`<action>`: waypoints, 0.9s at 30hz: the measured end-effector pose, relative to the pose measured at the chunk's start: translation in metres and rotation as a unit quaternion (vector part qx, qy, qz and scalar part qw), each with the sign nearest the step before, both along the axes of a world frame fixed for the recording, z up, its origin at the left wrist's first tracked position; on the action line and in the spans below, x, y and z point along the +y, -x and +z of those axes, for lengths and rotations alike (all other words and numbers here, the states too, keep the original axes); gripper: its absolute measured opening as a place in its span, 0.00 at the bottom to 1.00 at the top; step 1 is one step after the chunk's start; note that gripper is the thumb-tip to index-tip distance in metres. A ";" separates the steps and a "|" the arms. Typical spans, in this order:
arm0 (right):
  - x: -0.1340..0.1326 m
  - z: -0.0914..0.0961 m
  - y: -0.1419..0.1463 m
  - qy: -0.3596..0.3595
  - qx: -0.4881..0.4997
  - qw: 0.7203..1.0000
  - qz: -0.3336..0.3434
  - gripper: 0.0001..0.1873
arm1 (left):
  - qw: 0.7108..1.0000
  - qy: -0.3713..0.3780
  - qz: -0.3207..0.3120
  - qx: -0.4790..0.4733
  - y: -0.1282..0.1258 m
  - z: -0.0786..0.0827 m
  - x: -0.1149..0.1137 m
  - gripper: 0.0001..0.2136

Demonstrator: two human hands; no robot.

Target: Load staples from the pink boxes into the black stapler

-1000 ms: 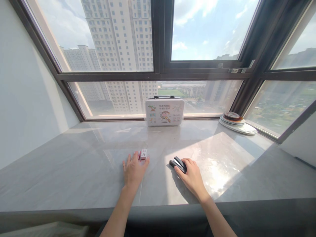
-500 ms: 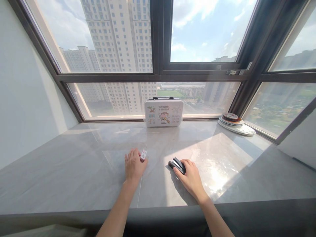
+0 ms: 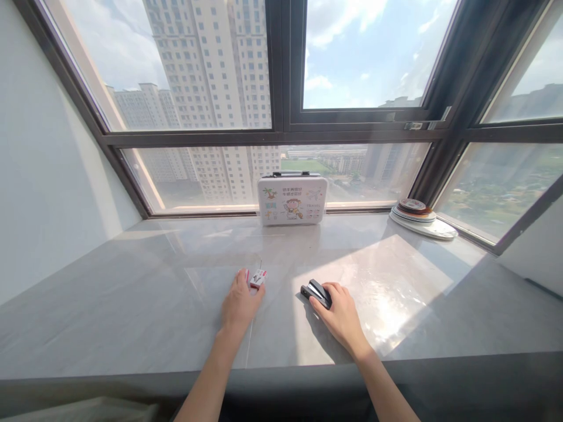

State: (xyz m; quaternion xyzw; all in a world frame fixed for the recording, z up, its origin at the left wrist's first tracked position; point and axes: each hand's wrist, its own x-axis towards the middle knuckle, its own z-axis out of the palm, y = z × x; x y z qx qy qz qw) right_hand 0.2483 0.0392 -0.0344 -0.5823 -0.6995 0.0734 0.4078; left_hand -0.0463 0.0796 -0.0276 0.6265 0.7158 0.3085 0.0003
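My left hand is closed around a small white-and-red box with a dark mark printed on it. A red-and-white edge also shows between the fingers and this box; whether it belongs to a second box I cannot tell. To the right, my right hand grips a black stapler at its near end, thumb on one side and fingers on the other. The stapler's far end points left, and a shadow falls below it. Both hands are low over the grey marbled counter, apart from each other.
Against the window stands a white case with cartoon prints and a dark handle. At the back right corner lies a stack of plates or coasters. Bright sunlight falls on the counter's right part, and its front edge runs before me.
The left hand has turned slightly, and the small box in it has tilted so more of its printed face shows. The right hand and the stapler have stayed nearly still.
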 end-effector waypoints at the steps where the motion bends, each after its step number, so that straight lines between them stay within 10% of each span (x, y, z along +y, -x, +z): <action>1: 0.000 0.000 0.000 -0.001 0.000 1.000 0.000 0.13 | 1.000 0.008 0.000 -0.005 0.001 0.001 -0.001 0.27; 27: 0.001 -0.001 -0.001 -0.003 0.002 1.000 -0.005 0.13 | 0.992 -0.009 -0.079 0.097 0.006 -0.005 -0.015 0.26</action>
